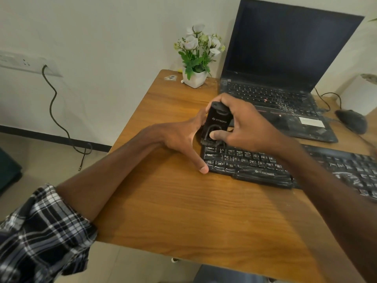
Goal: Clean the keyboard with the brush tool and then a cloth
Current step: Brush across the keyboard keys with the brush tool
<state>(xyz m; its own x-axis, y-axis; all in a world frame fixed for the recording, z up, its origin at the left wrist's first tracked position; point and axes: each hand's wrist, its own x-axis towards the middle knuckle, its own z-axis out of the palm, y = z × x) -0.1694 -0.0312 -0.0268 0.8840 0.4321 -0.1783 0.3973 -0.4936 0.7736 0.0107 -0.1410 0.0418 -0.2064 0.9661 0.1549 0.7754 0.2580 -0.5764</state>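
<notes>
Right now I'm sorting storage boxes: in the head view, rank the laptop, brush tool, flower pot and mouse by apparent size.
1. laptop
2. flower pot, with its flowers
3. brush tool
4. mouse, close to the brush tool, so unsure.

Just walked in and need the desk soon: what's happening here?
A person is cleaning the black external keyboard on the wooden desk. The right hand grips a small black brush tool, bristles down at the keyboard's far left corner. The left hand steadies that end, thumb against the keyboard's edge. No cloth is visible. An open black laptop sits behind.
</notes>
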